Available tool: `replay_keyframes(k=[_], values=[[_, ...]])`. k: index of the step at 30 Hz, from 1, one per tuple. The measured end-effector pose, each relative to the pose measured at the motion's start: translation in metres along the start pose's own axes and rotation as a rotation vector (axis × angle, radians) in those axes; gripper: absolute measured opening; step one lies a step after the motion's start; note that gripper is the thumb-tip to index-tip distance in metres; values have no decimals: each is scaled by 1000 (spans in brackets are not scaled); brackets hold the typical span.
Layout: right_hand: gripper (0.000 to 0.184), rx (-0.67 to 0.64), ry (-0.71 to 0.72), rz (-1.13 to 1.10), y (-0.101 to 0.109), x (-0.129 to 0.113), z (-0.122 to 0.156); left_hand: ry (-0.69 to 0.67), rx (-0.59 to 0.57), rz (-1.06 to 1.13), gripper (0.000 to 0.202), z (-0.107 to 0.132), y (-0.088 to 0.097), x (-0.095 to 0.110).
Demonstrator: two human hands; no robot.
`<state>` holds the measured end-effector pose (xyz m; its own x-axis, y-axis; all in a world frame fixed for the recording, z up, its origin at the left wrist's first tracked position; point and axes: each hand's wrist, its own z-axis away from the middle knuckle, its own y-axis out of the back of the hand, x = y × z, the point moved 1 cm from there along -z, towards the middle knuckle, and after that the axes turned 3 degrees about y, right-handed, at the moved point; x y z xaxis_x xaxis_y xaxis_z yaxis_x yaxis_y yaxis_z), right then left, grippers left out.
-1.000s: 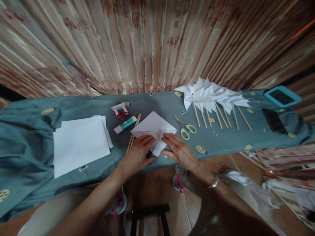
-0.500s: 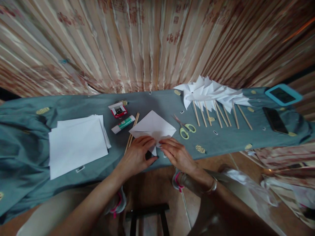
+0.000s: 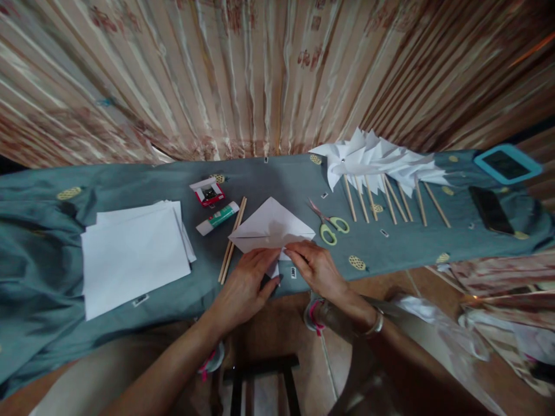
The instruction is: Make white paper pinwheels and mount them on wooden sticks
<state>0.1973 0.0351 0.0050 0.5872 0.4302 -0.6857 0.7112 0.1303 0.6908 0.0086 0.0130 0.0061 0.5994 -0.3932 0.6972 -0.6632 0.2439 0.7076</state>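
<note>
lying just left of the scissors (image 3: pixel 325 219), the folded white paper (image 3: pixel 272 221) is pinched along its near side by the right hand (image 3: pixel 317 270). the same side is partly covered by the left hand (image 3: pixel 246 283), thumb set apart; whether anything is pinched there cannot be told.

Light was dim and soft; the curtain (image 3: pixel 260 75) darkened toward the right and fanned outward under wide-angle distortion. The bracelet (image 3: pixel 378 321) glinted, the near floor (image 3: pixel 273 326) lay shadowed, and fine detail blurred.
</note>
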Motion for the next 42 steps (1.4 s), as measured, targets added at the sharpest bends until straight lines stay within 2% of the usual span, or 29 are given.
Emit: replay_keyframes(k=[5,9,19,22,26,30,36,42], values=[[15,44,-118,-29,-2,0,-4,81,63,176,42,-1,-5,0],[19,45,-199,-48,-2,-1,-5,67,77,193,30,-4,-6,1],[20,55,-210,-55,2,-4,5,93,106,160,29,-3,-10,2],[14,77,-181,-38,3,-3,8,87,110,152,28,-4,-10,2],[8,92,-181,-25,3,0,6,60,118,104,28,-4,-10,4],[7,92,-245,-36,3,0,1,30,129,23,29,-2,-9,7],[11,74,-293,-43,4,0,-4,-73,96,-135,32,2,-13,9],[7,16,-300,-27,7,0,-8,-118,52,-205,39,5,-22,7]])
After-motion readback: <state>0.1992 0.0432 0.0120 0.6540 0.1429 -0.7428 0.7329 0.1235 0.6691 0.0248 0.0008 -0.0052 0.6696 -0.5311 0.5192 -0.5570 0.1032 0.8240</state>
